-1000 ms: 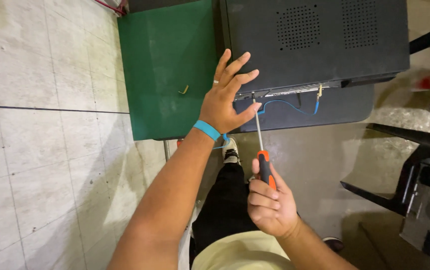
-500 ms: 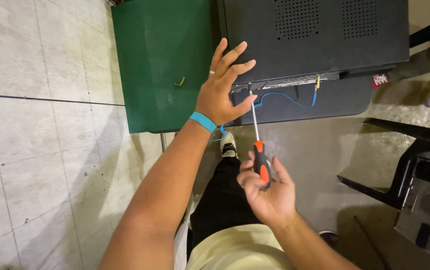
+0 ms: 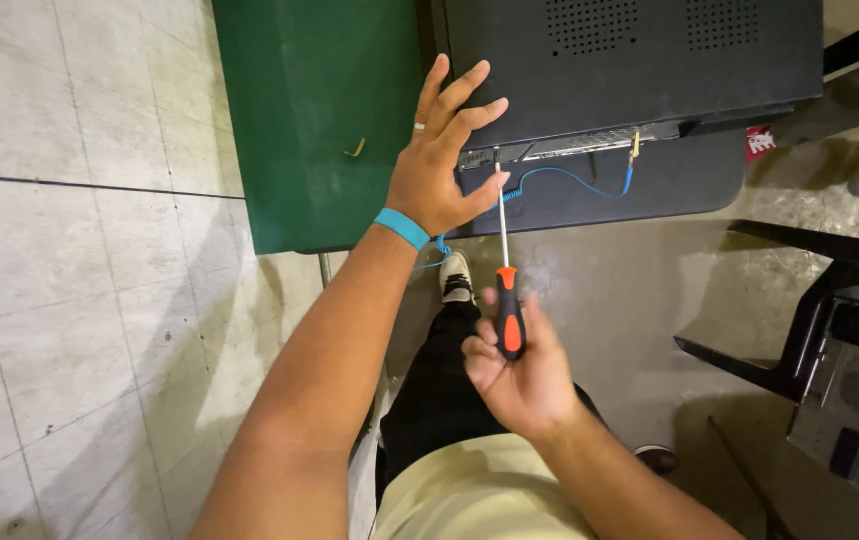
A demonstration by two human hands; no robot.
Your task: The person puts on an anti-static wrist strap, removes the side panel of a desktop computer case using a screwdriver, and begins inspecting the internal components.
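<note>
1. At the left of the frame lies the tiled floor, and in the upper middle sits the green worktop, with a small yellowish scrap on it. Should a loosened screw drop here (none is visible), I judge it could roll off the worktop edge onto the tiles and be hard to find.

2. The left hand sits at upper centre, fingers spread wide and apart, its palm and thumb resting against the lower edge of the dark casing, gripping nothing. A blue wristband circles the wrist, and the forearm runs in from the lower left. The thumb lies just beside the tool's shaft; a slip of the tip could well jab it.

3. The screwdriver stands near vertical at centre frame, its thin shaft rising to the casing's open seam, the tip touching or nearly touching there (too small to tell which). The right hand, below centre, is closed loosely on the orange-and-black handle with fingertips rather than a full fist. That light hold looks prone to letting the tip skate out.

4. Right of the shaft, a blue wire loops along the seam to a small yellow clip. A wandering tip might snag or nick it.

5. At far right stands a black chair.
</note>
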